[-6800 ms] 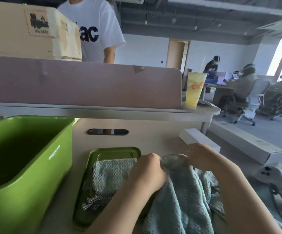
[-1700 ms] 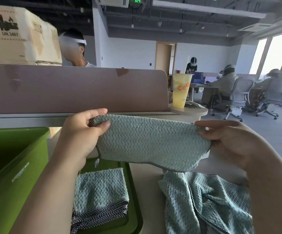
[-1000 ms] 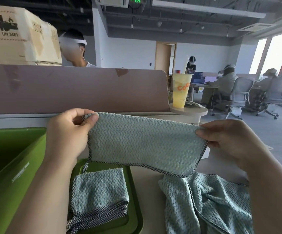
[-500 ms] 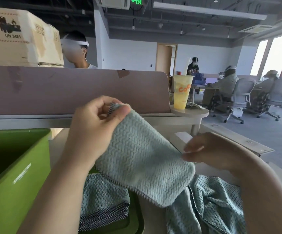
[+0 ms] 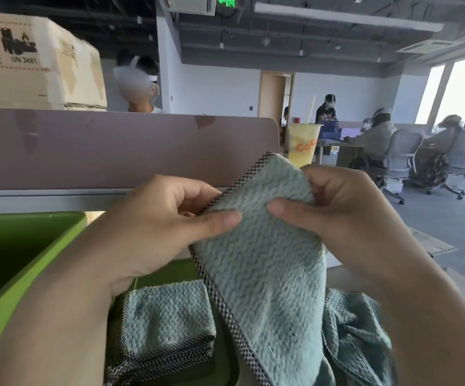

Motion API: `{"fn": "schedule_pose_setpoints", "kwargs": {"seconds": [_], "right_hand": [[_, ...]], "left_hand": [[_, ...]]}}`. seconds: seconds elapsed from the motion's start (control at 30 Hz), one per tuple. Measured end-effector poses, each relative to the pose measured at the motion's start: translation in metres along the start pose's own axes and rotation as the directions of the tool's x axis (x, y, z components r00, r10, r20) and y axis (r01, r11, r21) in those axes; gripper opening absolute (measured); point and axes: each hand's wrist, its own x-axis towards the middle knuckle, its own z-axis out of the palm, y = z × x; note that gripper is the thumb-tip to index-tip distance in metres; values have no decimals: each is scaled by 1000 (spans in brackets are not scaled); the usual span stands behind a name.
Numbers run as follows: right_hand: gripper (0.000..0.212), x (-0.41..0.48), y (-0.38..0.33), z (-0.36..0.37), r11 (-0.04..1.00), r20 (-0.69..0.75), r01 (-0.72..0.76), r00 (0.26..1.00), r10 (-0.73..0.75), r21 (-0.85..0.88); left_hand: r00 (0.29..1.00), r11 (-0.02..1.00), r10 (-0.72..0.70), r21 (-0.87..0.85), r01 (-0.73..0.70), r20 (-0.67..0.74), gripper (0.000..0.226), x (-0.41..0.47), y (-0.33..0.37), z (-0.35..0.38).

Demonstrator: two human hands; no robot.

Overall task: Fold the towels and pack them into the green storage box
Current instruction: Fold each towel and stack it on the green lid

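I hold a pale teal towel point(image 5: 264, 263) with a checked black-and-white edge up in the air, folded into a narrow hanging strip. My left hand point(image 5: 159, 227) pinches its left edge near the top. My right hand point(image 5: 334, 215) grips its top right side, thumb across the front. Below, a folded teal towel point(image 5: 167, 316) lies on a flat green lid point(image 5: 181, 271). More teal towels point(image 5: 356, 338) lie rumpled at the lower right. The green storage box point(image 5: 25, 263) stands open at the left, its inside dark.
A mauve desk divider point(image 5: 114, 146) runs across behind my hands, with a cardboard box point(image 5: 36, 62) above it. A yellow drink cup point(image 5: 303, 143) stands on the shelf at right. A person stands behind the divider; others sit at desks far right.
The towel was stretched wide between my hands; I have brought my hands together, so it now hangs folded into a narrow strip. My right hand took hold near the top.
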Motion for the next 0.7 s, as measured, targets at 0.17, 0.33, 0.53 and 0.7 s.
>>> {"fn": "schedule_pose_setpoints", "kwargs": {"seconds": [0.17, 0.33, 0.53, 0.7], "right_hand": [[34, -1, 7, -14, 994, 35, -97, 995, 95, 56], [33, -2, 3, -20, 998, 108, -64, 992, 60, 28], [24, -3, 0, -18, 997, 43, 80, 996, -80, -4], [19, -2, -1, -19, 989, -25, 129, 991, -131, -67]], "left_hand": [[987, 999, 20, -32, -25, -158, 42, 1, -2, -6], [962, 992, 123, 20, -122, -245, 34, -1, 9, 0], [965, 989, 144, 68, -132, -219, 41, -3, 12, 1], [965, 988, 147, 68, -136, -219, 42, -5, 11, 1]]}}
